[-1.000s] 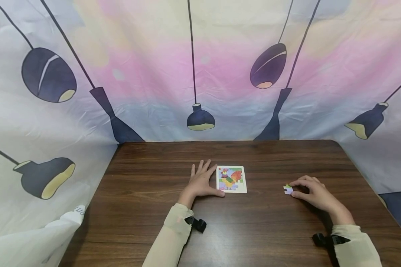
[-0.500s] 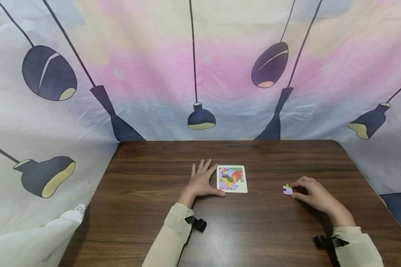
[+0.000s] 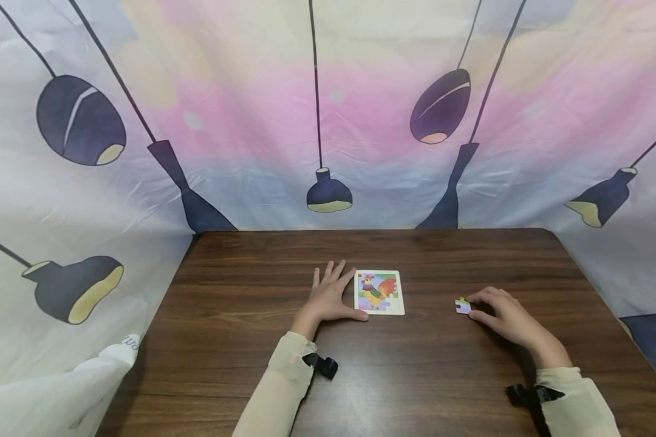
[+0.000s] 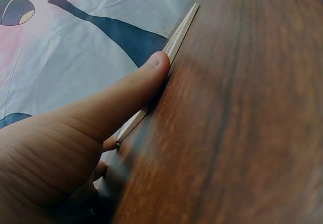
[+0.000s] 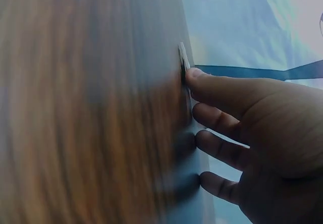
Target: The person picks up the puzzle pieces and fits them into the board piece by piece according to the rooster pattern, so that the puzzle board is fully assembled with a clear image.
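Observation:
On the table lies a small square rooster jigsaw puzzle [image 3: 379, 292] with a white border and a pale bare patch at its lower right. My left hand [image 3: 330, 300] spreads its straight fingers beside it, index fingertip at the upper left corner and thumb along the near edge. In the left wrist view, the thumb [image 4: 136, 85] rests against the board's thin edge [image 4: 182, 30]. Between thumb and index finger, my right hand [image 3: 505, 312] pinches a lilac and green jigsaw piece [image 3: 461, 306], low over the table right of the puzzle. The right wrist view shows the piece [image 5: 183, 55] edge-on at the thumb tip.
The dark wood table [image 3: 415, 376] runs back to a fabric backdrop [image 3: 262, 121] printed with hanging lamps. More cloth closes in both sides, with a white bunched fold [image 3: 106, 361] at the left table edge. A black strap device sits on each wrist.
My right hand has slid a little left with the jigsaw piece, toward the puzzle. My left hand and the puzzle stay in place.

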Demonstrator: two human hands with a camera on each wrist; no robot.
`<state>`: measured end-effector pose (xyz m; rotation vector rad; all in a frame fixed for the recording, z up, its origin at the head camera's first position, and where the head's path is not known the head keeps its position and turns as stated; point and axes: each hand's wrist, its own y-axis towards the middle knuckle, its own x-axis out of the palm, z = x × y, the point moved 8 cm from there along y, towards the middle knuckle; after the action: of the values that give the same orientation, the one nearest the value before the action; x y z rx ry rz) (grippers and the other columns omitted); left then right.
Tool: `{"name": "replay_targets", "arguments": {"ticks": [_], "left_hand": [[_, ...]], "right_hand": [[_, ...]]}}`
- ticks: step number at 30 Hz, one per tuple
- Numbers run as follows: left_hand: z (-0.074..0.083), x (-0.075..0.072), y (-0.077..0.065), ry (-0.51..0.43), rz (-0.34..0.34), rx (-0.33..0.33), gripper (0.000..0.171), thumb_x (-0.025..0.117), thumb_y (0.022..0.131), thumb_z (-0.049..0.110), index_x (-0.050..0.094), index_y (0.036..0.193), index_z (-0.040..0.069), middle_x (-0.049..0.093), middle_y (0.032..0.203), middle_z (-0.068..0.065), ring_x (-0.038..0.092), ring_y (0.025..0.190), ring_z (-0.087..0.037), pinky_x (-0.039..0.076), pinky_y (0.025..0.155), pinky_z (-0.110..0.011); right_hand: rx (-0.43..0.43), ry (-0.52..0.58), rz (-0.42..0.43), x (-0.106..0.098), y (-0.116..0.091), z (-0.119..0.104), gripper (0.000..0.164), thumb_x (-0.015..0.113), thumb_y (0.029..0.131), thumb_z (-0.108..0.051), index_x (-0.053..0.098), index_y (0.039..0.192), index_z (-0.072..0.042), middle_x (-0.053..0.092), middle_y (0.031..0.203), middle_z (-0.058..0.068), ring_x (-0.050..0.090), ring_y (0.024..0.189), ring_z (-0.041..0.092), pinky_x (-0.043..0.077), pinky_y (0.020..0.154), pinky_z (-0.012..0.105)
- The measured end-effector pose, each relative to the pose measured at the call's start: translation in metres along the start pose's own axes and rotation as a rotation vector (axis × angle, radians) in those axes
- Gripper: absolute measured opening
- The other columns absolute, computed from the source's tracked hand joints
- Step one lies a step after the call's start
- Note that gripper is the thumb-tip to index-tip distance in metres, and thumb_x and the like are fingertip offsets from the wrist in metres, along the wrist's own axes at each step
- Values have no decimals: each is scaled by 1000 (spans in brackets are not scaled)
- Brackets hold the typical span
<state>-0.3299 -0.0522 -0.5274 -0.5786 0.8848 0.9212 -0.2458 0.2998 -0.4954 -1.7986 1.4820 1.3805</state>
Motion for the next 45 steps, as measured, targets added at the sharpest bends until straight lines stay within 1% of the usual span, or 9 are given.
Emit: {"name": "replay_targets", "arguments": {"ticks": [3,6,11,15,20,23,32,39,45], "left_hand": [[0,0,0,7,0,2,120,91,73,64,32,168,19,11,177,-10,-3,163,-35,-10,126,-62],[0,0,1,12,0,1,121,90,73,64,32,168,19,12,177,-10,-3,163,-35,-9,126,-63],[-1,0,2,23,4,-2,121,90,73,65,32,168,19,12,177,-10,-3,163,-35,-9,127,-62],[-1,0,1,21,5,-4,120,90,73,65,32,168,19,12,177,-10,-3,163,-35,-9,127,-62],[-1,-1,1,11,3,-8,120,91,73,64,32,168,19,11,177,-10,-3,163,-35,-9,127,-62],[0,-2,1,4,7,-5,121,91,73,64,33,168,18,12,177,-11,-3,163,-35,-9,127,-62],[-1,-3,0,-3,9,-8,120,91,73,64,33,168,19,12,176,-10,-3,163,-34,-9,127,-62],[3,-1,0,-4,14,1,121,91,73,64,34,167,16,13,176,-13,-1,163,-37,-7,127,-64],[1,-1,0,-2,18,-12,120,91,72,65,34,167,18,14,176,-12,-1,163,-36,-8,127,-63]], "right_hand": [[-23,35,16,2,4,-3,24,82,92,-8,76,116,-7,71,111,4,65,100,24,54,81,44],[-33,99,18,5,9,-7,24,81,93,-7,76,116,-7,70,111,3,64,98,18,54,79,36],[-32,171,6,13,21,-17,23,79,95,-7,75,118,-7,70,111,3,63,97,15,54,79,34],[-34,203,-2,24,31,-25,22,78,96,-8,75,118,-6,70,111,1,64,97,15,55,80,34],[-33,223,-13,35,41,-35,22,78,96,-7,75,118,-5,71,113,3,65,98,16,56,82,36],[-23,236,-35,41,46,-41,24,78,97,-8,74,120,-5,70,114,3,65,99,16,56,83,37],[-47,266,-73,57,63,-67,24,78,97,-12,75,121,-7,69,113,1,64,98,15,55,83,39],[-69,246,-93,68,70,-82,21,78,98,-17,76,118,-11,69,110,-4,62,99,14,43,91,48],[-78,233,-106,74,74,-89,20,78,98,-18,76,117,-13,70,112,-4,61,103,18,41,94,54]]}}
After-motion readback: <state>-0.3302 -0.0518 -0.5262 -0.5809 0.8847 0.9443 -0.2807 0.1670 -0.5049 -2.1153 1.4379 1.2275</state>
